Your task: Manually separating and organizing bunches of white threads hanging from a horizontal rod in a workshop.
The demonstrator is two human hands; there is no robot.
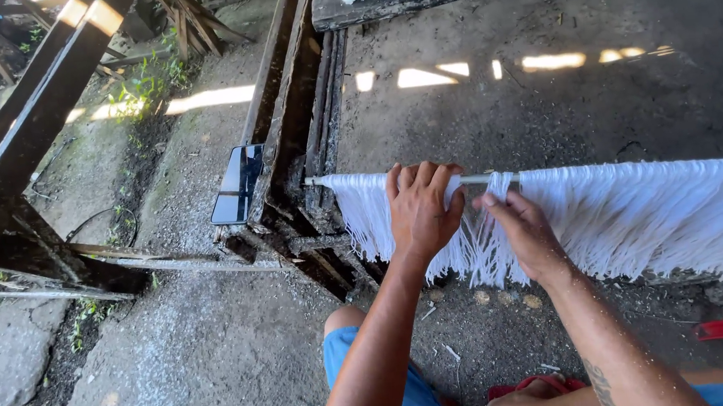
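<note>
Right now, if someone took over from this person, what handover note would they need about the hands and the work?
Left hand: draped over the rod, fingers curled on the white threads.
Right hand: pinching a few threads just beside the left.
Rod runs level from the wooden frame off to the right; a phone leans on that frame.
Done: threads hang along the rod on both sides of the hands.
Left: a small bare gap on the rod between the hands.

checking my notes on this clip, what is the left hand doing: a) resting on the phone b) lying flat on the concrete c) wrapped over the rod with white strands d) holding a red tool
c: the left hand curls over the thin rod, its fingers on top of the white strands hanging from it; the phone leans untouched against the wooden frame.
</note>
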